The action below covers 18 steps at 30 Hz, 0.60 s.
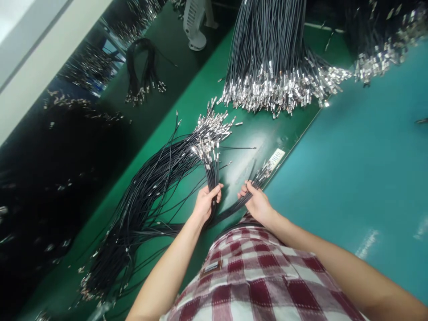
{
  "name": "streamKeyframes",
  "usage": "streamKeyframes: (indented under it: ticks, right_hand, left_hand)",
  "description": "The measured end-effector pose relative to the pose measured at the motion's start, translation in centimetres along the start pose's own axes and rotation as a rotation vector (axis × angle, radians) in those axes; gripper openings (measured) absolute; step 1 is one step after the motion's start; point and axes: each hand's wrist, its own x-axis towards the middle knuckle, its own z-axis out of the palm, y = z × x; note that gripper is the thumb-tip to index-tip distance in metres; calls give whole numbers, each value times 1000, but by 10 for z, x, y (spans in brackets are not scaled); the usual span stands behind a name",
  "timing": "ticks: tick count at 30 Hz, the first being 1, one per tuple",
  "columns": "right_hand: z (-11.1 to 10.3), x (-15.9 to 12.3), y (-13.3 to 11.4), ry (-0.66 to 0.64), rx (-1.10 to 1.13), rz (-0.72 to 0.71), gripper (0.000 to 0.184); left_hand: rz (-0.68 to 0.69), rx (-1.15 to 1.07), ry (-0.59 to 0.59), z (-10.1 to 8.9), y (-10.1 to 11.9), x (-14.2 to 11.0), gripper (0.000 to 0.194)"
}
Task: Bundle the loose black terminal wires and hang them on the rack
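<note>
My left hand (206, 200) is closed around a bundle of black cables (211, 176), whose silver metal ends fan out above the fist. Close by on the right, my right hand (257, 200) grips another bunch of black cables (239, 204), with its silver tips pointing up and right near a white label (277, 158). Strands run between the two hands and off to the left. Beyond my left hand, a large heap of black cables (150, 174) curves across the green table, its metal ends gathered beside the held bundle.
A thick hanging mass of black cables (267, 40) with silver ends rests at the back of the green table (261, 129). Behind stand a small white fan (195, 26) and a looped cable bundle (143, 58). The table edge drops to a blue-green floor (351, 169).
</note>
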Motion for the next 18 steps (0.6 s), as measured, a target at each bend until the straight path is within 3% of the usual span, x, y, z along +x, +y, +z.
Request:
streamKeyframes:
  ticks: [3,6,12,18]
  right_hand:
    - [2,2,-2,-74,-56,66,41]
    - [13,3,-1,-128,-158,43,47]
    - [25,7,8,-3,-258,-67,44]
    - [23,8,10,26,-287,-98,40]
  left_hand:
    - [-16,-3,-81,1,0,1,31]
    - [-83,50,-153,6,-5,0,26]
    - [-92,81,-157,8,-14,-2,28]
    - [-89,48,-119,5,-14,-4,31]
